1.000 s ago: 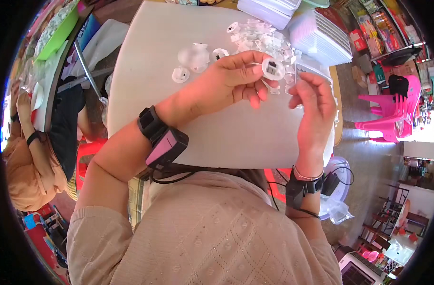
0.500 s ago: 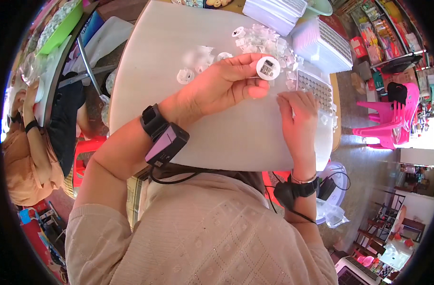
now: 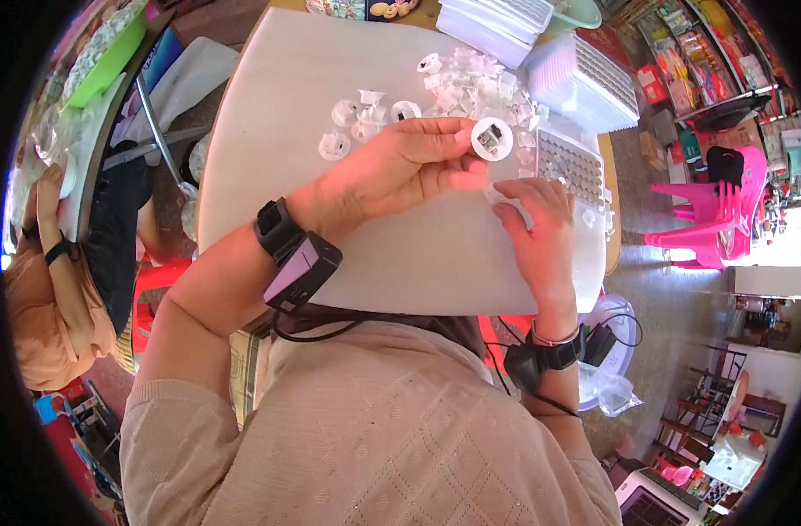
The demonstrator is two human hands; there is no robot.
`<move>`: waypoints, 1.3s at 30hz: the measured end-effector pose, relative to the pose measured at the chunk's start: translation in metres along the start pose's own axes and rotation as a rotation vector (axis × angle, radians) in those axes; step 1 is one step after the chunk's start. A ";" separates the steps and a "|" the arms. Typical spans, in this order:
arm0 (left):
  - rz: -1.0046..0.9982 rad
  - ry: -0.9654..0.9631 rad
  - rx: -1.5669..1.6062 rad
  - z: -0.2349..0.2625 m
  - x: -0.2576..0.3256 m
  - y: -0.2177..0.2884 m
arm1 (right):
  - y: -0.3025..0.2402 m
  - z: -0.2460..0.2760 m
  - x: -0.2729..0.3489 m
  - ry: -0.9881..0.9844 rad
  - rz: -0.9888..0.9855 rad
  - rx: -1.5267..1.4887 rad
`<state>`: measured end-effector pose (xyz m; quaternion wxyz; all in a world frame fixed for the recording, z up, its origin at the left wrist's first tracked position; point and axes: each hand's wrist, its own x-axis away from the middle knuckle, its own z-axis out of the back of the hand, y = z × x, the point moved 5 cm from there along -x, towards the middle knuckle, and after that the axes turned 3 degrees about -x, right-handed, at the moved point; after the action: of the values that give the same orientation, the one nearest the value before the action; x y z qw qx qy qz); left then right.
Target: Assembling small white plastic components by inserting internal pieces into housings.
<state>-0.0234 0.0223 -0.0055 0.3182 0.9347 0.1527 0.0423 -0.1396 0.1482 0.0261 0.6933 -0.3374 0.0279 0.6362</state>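
My left hand (image 3: pixel 400 171) holds a small round white plastic part (image 3: pixel 491 138) between thumb and fingertips, raised above the white table (image 3: pixel 278 96). My right hand (image 3: pixel 541 232) lies lower on the table, fingers spread, its fingertips touching the near edge of a tray of small silvery button cells (image 3: pixel 571 171). I cannot tell whether it pinches anything. A heap of similar white plastic parts (image 3: pixel 471 83) lies just beyond both hands, with a few loose round pieces (image 3: pixel 352 123) to the left of it.
Stacked white trays (image 3: pixel 584 79) and flat white boxes (image 3: pixel 497 22) stand at the table's far right. A pink plastic chair (image 3: pixel 703 223) is on the right. Another person (image 3: pixel 41 289) sits at the left beside a green tray (image 3: pixel 102 44). A clear bag (image 3: pixel 615 390) lies on the floor.
My right hand has dropped from beside the held part down to the table, reaching toward the tray of cells. My left hand keeps the round part, shifted slightly.
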 end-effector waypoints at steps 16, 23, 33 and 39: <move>-0.022 0.070 -0.072 -0.001 0.000 -0.004 | 0.013 0.014 0.003 0.209 -0.359 -0.597; 0.045 0.085 -0.164 -0.004 0.001 -0.005 | -0.017 0.021 -0.012 0.297 -0.127 -0.459; 0.047 0.052 -0.256 -0.008 0.002 -0.007 | -0.032 0.016 -0.012 0.300 0.131 -0.065; -0.006 0.029 -0.363 -0.009 0.001 -0.007 | -0.024 0.016 -0.014 0.210 -0.016 -0.262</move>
<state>-0.0262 0.0334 -0.0028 0.4797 0.8606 0.1500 0.0818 -0.1269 0.1445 0.0554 0.6416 -0.4898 0.0143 0.5902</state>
